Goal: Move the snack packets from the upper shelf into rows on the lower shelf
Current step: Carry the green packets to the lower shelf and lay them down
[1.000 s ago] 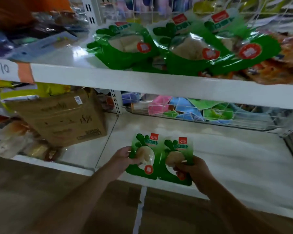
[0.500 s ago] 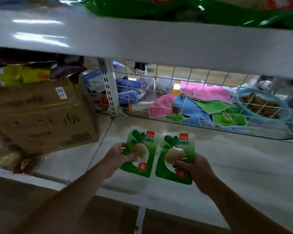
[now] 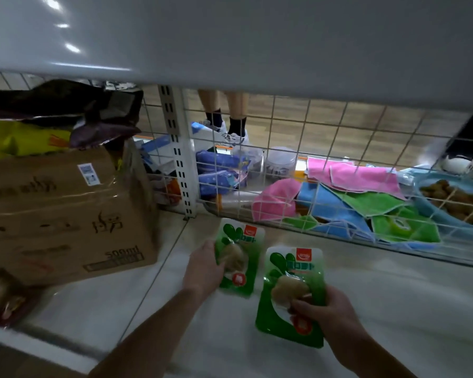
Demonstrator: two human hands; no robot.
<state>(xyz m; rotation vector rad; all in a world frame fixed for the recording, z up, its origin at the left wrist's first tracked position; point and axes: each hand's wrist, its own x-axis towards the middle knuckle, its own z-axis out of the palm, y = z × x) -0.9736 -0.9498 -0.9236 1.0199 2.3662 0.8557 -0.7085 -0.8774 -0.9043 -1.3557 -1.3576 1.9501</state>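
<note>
A green snack packet (image 3: 239, 259) is gripped at its edge by the left hand (image 3: 204, 268) and a second packet (image 3: 291, 296) is pinched by the right hand (image 3: 327, 315), over the lower shelf (image 3: 393, 309); each is best laid flat, edges aligned, the left one beyond the right.

The white lower shelf (image 3: 393, 309) carries a cardboard box (image 3: 66, 214) on its left part. A seam in the shelf surface runs front to back just right of the box. In front of the box, by the shelf's front edge, lies a clear-wrapped bread packet (image 3: 3, 298). Right of the box, past the seam, is the farther green packet (image 3: 241, 257). The nearer green packet (image 3: 292, 285) is further right again. Whether either lies flat on the shelf cannot be told.
</note>
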